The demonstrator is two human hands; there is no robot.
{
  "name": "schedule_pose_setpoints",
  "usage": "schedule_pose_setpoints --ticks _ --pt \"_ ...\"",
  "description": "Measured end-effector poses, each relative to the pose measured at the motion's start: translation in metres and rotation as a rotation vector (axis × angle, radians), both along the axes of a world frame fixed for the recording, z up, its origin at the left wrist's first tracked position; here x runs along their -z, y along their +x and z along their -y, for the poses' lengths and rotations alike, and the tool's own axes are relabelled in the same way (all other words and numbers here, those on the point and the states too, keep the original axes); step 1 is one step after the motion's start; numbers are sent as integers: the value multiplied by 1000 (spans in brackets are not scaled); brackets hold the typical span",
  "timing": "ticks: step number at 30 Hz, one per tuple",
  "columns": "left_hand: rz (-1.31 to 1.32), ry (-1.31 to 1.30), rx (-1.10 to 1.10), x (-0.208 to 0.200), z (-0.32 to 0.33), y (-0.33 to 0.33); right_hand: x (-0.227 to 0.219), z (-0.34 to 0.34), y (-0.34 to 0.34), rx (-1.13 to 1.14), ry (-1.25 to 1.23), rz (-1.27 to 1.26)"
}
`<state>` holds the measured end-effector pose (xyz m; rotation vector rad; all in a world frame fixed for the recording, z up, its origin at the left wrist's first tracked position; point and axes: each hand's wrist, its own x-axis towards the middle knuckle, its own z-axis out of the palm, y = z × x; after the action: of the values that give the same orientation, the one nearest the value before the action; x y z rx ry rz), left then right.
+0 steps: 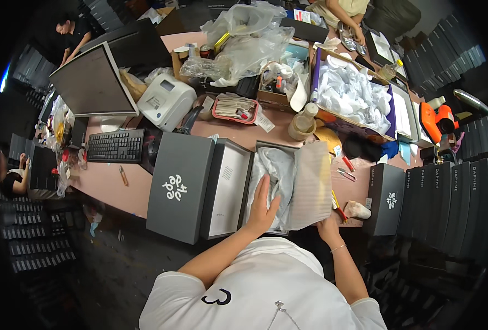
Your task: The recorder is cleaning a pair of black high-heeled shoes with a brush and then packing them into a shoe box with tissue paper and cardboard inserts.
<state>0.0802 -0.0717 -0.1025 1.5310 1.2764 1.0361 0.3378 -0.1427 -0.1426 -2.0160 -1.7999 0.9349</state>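
Observation:
An open dark grey shoebox (275,233) stands in front of me at the table's edge. Inside it lies something wrapped in clear, crinkled plastic (277,165); the wrapping hides what it is. My left hand (263,209) rests on this plastic with fingers stretched out. A pale, translucent sheet of wrapping paper (310,187) stands folded out over the box's right side. At its lower right corner my right hand (327,228) grips the paper, its fingers partly behind it. Left of the box is its lid (230,181), inner side showing, beside a closed grey shoebox (178,187).
A keyboard (115,146), monitor (95,80) and label printer (167,99) stand left. A purple-edged carton (389,104) of crumpled paper is at the back right. Grey shoeboxes (447,203) line the right side. A brush (338,206) lies nearby. Other people work farther off.

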Motion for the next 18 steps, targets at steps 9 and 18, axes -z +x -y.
schedule_pose_setpoints --ticks 9,18 --pt "-252 11 283 -6 32 -53 -40 -126 -139 -552 87 -142" --pt "-783 108 408 26 55 -47 -46 -140 -271 -176 -123 -842"
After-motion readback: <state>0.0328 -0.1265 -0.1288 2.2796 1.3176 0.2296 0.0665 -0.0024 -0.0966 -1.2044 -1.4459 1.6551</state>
